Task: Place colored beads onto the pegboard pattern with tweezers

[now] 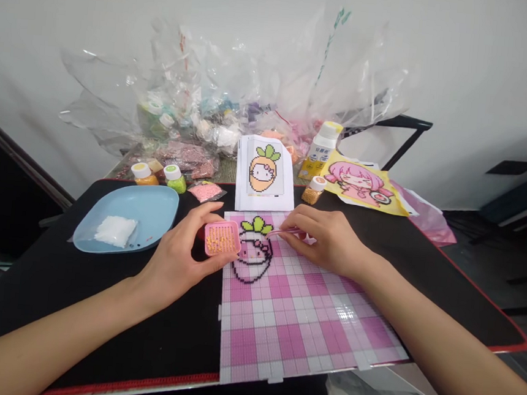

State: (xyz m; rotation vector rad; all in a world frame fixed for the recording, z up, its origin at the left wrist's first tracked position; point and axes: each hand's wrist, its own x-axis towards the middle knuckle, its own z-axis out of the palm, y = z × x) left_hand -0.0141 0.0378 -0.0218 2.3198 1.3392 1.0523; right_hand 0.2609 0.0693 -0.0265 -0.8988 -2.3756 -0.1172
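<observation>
My left hand (178,248) grips a small pink tray (205,241) by its sides; yellow-orange beads lie among its ridges. Thin pink tweezers (283,230) are pinched in my right hand (327,237), their tips over the upper part of the bead design. That design (250,279) has green leaves and a black outline around a cat face with a bow. It sits on a pink and white checkered pegboard (288,341). Behind the board, a printed picture (262,170) of the same figure in orange leans upright on white paper.
A blue plate (162,198) holding a white packet (115,231) stands at left. Bead jars (175,179) and a pink bead packet (206,191) sit behind it. An orange bead jar (314,191), white-yellow bottle (322,148) and pink-haired bead picture (361,181) are at right. Clear bags (265,75) fill the back.
</observation>
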